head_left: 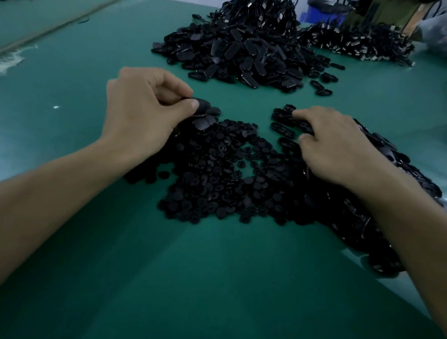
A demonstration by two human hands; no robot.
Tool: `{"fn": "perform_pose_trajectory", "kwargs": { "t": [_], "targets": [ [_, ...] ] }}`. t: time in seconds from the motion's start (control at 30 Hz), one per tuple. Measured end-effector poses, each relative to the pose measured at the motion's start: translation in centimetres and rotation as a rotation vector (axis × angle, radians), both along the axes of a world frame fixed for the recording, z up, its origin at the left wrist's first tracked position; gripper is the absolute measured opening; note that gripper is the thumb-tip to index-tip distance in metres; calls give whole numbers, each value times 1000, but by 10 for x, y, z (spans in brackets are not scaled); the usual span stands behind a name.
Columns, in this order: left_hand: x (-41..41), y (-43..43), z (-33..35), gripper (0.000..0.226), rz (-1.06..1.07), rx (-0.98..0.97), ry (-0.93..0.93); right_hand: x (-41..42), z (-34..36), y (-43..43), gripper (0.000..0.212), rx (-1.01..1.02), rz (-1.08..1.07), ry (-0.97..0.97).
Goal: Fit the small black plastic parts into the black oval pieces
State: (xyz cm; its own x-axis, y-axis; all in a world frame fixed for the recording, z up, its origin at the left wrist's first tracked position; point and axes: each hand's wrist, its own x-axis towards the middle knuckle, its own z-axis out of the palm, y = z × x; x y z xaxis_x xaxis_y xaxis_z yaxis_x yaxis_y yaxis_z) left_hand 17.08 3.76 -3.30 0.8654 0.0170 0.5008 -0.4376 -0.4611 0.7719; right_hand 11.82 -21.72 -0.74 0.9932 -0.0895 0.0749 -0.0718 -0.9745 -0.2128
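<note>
Our left hand (144,108), grip closed, pinching a black oval piece (205,105), our right hand (335,145), grip relaxed, fingers (311,114) resting on loose ovals (281,119), green bench (209,287) beneath us

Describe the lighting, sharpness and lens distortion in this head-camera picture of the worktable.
Head view: dim bluish light merges the near pile of small parts into one dark mass; head view: faint pale sheen on the green table, no hard shadows; head view: wide-angle stretch on both forearms at the lower corners; head view: left hand and right hand slightly soft.
</note>
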Motion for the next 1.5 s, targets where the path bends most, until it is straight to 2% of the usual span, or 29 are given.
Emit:
{"fn": "perform_pose_trajectory", "kwargs": {
  "t": [0.17, 0.33, 0.43, 0.53, 0.6, 0.7, 0.87, 1.0, 1.03, 1.1, 1.23, 1.5],
  "targets": [
    [1, 3, -1, 14, 41, 131, 20, 10, 1, -2, 44, -23, -10, 90],
    [1, 5, -1, 16, 85, 209, 57, 10, -5, 8, 33, -109, -15, -59],
    [1, 5, -2, 4, 104, 269, 57, 9, -4, 16, 28, -93, -28, -116],
    [0, 4, -2, 13, 131, 305, 48, 12, -2, 20, 22, -37, -8, -104],
    [0, 5, -3, 14, 136, 298, 43, 15, -2, 20, 18, -8, 4, -101],
    [-2, 2, -1, 3, 113, 263, 11, 18, -1, 19, 13, 19, 13, -96],
    [-10, -8, 2, 11, 37, 211, -106, 19, -1, 16, 18, 44, 10, -101],
    [-25, -21, 6, 8, -116, 120, -144, 13, 0, 15, 22, 29, 1, -266],
    [-28, -24, 6, 7, -147, 100, -137, 11, 3, 17, 22, 72, 10, -304],
    [-33, -28, 5, 5, -199, 76, -120, 5, 8, 22, 18, 304, 58, -307],
    [-39, -33, 0, 11, -267, 72, -78, -10, 6, 31, 17, 695, 218, -155],
    [-33, -29, -5, 8, -366, -20, 41, -17, -7, 31, 19, 885, 306, -142]
  ]
}}
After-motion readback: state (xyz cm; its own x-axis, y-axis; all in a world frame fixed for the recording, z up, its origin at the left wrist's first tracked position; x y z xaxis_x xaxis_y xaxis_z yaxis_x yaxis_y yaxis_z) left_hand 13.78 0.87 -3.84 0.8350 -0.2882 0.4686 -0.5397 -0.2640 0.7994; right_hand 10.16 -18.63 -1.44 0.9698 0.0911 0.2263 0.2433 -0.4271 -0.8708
